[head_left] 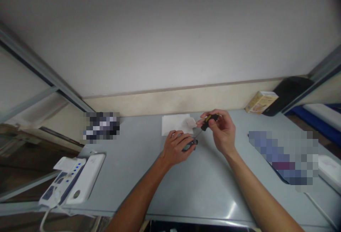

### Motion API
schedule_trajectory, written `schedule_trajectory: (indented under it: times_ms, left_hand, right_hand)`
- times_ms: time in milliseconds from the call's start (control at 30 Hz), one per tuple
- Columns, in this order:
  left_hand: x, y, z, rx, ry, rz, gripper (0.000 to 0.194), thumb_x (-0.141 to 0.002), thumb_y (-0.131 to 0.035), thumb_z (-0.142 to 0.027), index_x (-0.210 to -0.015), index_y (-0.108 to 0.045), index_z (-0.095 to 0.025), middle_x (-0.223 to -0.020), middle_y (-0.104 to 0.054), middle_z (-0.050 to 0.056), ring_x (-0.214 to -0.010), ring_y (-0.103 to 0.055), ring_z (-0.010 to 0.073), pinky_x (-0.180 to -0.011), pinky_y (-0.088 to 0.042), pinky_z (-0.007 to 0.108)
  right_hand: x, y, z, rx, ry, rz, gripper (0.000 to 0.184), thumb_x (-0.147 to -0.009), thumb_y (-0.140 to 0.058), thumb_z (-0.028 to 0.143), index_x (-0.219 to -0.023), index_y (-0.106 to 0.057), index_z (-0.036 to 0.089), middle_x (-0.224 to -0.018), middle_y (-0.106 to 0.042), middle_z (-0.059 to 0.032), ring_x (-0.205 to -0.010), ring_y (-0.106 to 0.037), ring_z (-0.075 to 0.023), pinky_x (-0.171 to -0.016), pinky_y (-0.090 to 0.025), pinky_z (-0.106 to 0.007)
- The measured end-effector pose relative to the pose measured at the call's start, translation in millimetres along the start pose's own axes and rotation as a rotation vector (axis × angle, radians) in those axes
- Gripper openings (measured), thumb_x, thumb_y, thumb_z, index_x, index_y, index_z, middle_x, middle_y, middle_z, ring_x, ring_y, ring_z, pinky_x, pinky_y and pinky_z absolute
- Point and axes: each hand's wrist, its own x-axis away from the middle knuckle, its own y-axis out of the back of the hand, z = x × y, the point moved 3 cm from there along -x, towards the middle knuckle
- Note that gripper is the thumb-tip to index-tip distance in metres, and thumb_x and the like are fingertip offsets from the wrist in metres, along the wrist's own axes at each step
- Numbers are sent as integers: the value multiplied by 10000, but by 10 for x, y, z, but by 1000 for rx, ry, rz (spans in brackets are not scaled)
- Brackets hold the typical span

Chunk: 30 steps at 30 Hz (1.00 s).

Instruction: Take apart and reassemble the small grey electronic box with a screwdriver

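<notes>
My right hand [223, 132] is closed around the black and yellow handle of a screwdriver [210, 122]. Its thin shaft slants down and left to a small dark object [192, 144] on the table. Over that object lies my left hand [177, 147], its fingers curled round it and pressing it down. The hand covers much of the object, so its kind is hard to make out. White paper [174, 123] lies flat just behind my hands, with a small crumpled whitish piece [188, 122] on its right side.
A grey table [128, 175] carries a power strip [62, 182] and a white flat box [86, 178] at left. A yellowish box [261, 102] leans near a black panel [289, 95] at back right. Blurred-out items lie on both sides. A wall stands behind.
</notes>
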Motion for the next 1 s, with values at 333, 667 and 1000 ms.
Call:
schedule_trajectory:
  times_ms: [333,667,1000]
  left_hand:
    - [-71,84,-15,191,183,-78,77,-962,-661,-250,-957,-738,-254,-970,-801,21,-924,-699,196,-877,-526,409]
    - [179,13,891,0,492,-85,108,-963,-673,-255,-957,-777,-228,-996,-766,41,-980,-650,210,-919,-540,406]
    - [262,-27,905,-89,467,-1,133,-931,-716,-235,-1033,-798,-260,-1119,-739,65,-1066,-609,251,-937,-499,437]
  right_hand:
    - [-16,42,-45,-27,-30,-96,248,-935,-726,320,-1118,-563,281,-1007,-713,-12,-753,-758,-182,-741,-655,-392]
    - [-24,77,-173,11,-42,-196,275,-932,-738,325,-1096,-521,282,-1061,-782,-28,-867,-772,-172,-822,-619,-344]
    - [211,-311,-187,2,-90,56,251,-909,-768,300,-1053,-566,264,-1051,-759,-26,-829,-748,-155,-806,-628,-352]
